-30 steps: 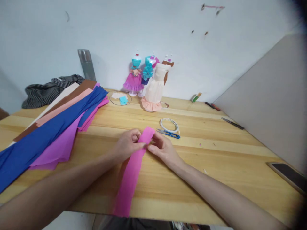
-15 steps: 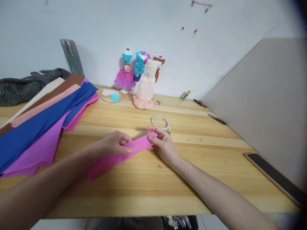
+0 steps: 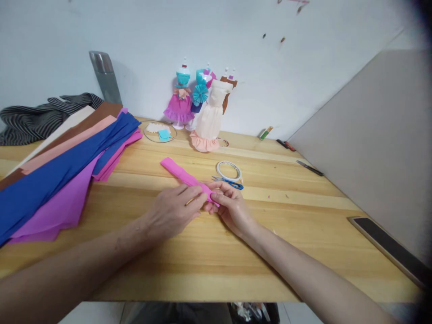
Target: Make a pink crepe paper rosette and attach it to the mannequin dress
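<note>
A strip of pink crepe paper point(image 3: 180, 172) runs from upper left down to both hands, above the middle of the table. My right hand point(image 3: 229, 202) pinches its near right end between thumb and fingers. My left hand point(image 3: 177, 207) is closed on the strip just left of that, back of the hand up; its thumb is mostly hidden. Right behind my right hand lie small blue-handled scissors point(image 3: 232, 183) and a roll of white tape point(image 3: 219, 171).
Coloured paper sheets point(image 3: 64, 166) lie piled at left beside a striped cloth point(image 3: 40, 118). Miniature dress forms in paper dresses point(image 3: 211, 112) stand by the wall, near a tilted bottle point(image 3: 106, 78). A craft knife point(image 3: 310, 168) and a phone point(image 3: 384, 243) lie at right.
The strip has swung from pointing down-left to pointing up-left. My left hand has turned and sits lower beside my right hand. The scissors show more fully now.
</note>
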Available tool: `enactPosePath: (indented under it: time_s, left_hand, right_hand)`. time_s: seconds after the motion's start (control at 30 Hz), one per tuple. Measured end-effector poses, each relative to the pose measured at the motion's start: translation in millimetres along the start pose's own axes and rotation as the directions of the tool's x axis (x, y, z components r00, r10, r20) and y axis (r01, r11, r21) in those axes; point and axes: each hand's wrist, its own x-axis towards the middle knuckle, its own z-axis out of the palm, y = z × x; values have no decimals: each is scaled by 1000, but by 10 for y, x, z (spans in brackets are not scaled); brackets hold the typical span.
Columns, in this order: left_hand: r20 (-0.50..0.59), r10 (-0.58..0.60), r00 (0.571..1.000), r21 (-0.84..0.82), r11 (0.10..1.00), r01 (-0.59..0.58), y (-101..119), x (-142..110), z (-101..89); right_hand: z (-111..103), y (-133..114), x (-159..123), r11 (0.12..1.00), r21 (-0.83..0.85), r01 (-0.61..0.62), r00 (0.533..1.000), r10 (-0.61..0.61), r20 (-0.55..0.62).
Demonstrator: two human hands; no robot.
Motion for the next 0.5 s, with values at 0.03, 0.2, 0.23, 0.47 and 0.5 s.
enactPosePath:
  time_s: [0.03, 0.2, 0.23, 0.47, 0.5]
  left_hand:
    - [19, -31, 999, -23, 999, 31, 25, 0, 36]
    - [94, -211, 973, -164, 961, 224, -10, -23, 112]
    - [101, -261, 960, -204, 939, 277, -17, -22, 99]
    - [372, -510, 775, -653, 450, 609, 85, 131, -61]
    - [416, -496, 762, -705, 353, 615, 94, 156, -78]
  right_hand:
    - [18, 3, -18, 1000, -5, -4, 1000, 4, 23]
    - [-6, -10, -84, 999, -44, 23, 988, -16, 155]
    - [-30, -18, -84, 999, -42, 25, 982, -17, 190]
    - [-34, -50, 7, 988, -119, 101, 964, -67, 256]
    - [-2, -65, 27, 985, -126, 115, 972, -85, 221]
